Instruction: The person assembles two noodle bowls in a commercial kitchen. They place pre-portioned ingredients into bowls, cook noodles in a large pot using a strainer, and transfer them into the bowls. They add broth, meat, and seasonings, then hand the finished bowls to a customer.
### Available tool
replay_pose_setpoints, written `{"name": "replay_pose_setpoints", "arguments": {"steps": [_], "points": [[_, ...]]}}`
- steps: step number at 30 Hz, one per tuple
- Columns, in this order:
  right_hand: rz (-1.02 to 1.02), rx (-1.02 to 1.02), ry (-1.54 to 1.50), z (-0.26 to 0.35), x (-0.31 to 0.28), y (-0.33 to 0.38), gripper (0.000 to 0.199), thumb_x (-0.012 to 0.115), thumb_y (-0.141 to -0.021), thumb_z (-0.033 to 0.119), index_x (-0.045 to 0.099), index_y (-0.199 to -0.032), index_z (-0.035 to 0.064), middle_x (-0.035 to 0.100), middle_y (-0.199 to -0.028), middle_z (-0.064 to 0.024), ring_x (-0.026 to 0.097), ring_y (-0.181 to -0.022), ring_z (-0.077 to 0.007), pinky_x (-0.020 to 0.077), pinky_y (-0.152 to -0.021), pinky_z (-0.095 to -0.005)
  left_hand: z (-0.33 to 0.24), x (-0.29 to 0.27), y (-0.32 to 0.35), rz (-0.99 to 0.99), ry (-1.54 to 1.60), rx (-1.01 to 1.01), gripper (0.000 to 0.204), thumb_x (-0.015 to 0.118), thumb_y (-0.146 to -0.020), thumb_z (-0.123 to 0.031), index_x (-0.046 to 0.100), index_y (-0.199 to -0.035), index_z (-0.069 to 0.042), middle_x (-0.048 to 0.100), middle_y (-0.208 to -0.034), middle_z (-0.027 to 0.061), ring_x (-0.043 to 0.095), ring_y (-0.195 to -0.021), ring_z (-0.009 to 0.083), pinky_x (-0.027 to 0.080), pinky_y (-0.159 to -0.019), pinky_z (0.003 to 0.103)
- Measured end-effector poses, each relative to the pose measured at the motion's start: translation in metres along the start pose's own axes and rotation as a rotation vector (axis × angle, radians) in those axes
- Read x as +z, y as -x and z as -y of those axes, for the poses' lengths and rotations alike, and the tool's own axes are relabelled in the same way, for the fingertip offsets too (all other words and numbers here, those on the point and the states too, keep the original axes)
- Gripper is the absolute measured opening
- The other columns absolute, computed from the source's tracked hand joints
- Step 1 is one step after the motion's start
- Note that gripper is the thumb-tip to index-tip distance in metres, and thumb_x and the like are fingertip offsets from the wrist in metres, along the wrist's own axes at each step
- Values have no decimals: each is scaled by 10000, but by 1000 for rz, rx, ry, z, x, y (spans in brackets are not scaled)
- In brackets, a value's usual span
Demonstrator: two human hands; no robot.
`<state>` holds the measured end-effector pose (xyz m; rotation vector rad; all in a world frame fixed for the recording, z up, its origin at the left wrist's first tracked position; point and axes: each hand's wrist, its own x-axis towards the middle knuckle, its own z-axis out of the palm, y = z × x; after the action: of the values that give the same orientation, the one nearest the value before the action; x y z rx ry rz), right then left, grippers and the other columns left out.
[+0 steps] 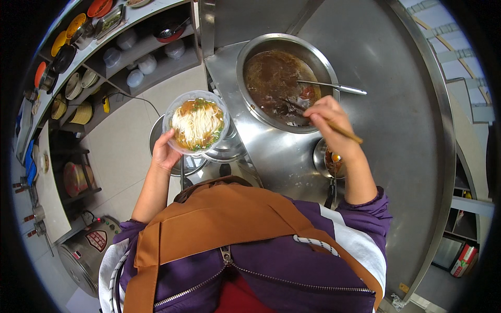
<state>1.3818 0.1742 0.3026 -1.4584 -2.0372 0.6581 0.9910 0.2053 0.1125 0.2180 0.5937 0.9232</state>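
Along your far left, a curved-looking run of grey shelving (112,78) carries smooth, stacked round plates (81,112), with pale glossy floor tiles (117,141) between it and you. Next comes your left hand (166,152), reaching forward from a bare forearm, its thumb laid along the near left side of a clear plastic bowl (224,112) and the hand clamped on that wall; you cannot tell how the fingers underneath are set. The bowl is round and thin-walled, held up beside the counter's left edge, and in it lie pale, fine noodles (195,125) in combed strands, with orange-brown broth and green flecks around them. To its right, a wide brushed-metal pot (284,38) sits on the steel counter (396,130), filled with dark brown, oily-looking liquid (274,68). A slim metal ladle (352,89) leans across the pot's right rim. Your right hand (334,124) is over the lower right of that rim, forearm angled up from a gathered purple sleeve (373,206), fingers together and clamped on slender chopsticks (348,133), tan at the rear and dark toward the pot; whether their tips dip in is unclear. Below that hand, partly covered by your forearm, stands a small round steel bowl (317,155) with reddish-brown, grainy contents.
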Motion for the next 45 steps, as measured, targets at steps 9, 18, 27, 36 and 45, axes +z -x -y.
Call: {"name": "replay_pose_setpoints", "arguments": {"steps": [9, 18, 27, 36, 45], "points": [[-36, -119, 113, -12, 48, -23, 69, 615, -774, 79, 610, -821, 28, 541, -849, -115, 549, -772, -273, 446, -678, -320, -1, 4, 0, 10, 48, -18, 514, 594, -777, -201, 427, -1221, -4, 492, -1218, 138, 458, -1128, 292, 345, -959, 483], [-155, -141, 117, -13, 41, -25, 61, 636, -755, 40, 633, -808, 11, 576, -812, -105, 565, -757, -228, 455, -684, -283, 0, 1, -1, 11, 44, -35, 528, 586, -782, -207, 408, -1237, -6, 481, -1229, 142, 450, -1137, 301, 340, -963, 489], [-255, 73, -28, -14, 20, -35, 135, 546, -837, 89, 625, -791, -11, 562, -808, -86, 543, -746, -167, 440, -670, -270, 1, 2, -1, 48, 42, -36, 522, 584, -786, -215, 414, -1232, -4, 486, -1225, 138, 454, -1137, 286, 336, -973, 467], [-412, -66, 46, 7, 45, -21, 42, 609, -781, 49, 610, -782, 7, 543, -783, -96, 537, -721, -200, 438, -655, -283, 1, 4, 0, 4, 13, -13, 535, 589, -782, -220, 409, -1238, -7, 484, -1229, 134, 448, -1144, 283, 333, -975, 465], [-157, -118, 200, 8, 74, -18, 75, 616, -773, 95, 573, -769, 34, 513, -796, -100, 553, -693, -268, 459, -612, -336, 0, 3, -1, 51, 50, -34, 534, 591, -778, -204, 407, -1236, -2, 480, -1229, 143, 447, -1143, 287, 330, -980, 461]]}}
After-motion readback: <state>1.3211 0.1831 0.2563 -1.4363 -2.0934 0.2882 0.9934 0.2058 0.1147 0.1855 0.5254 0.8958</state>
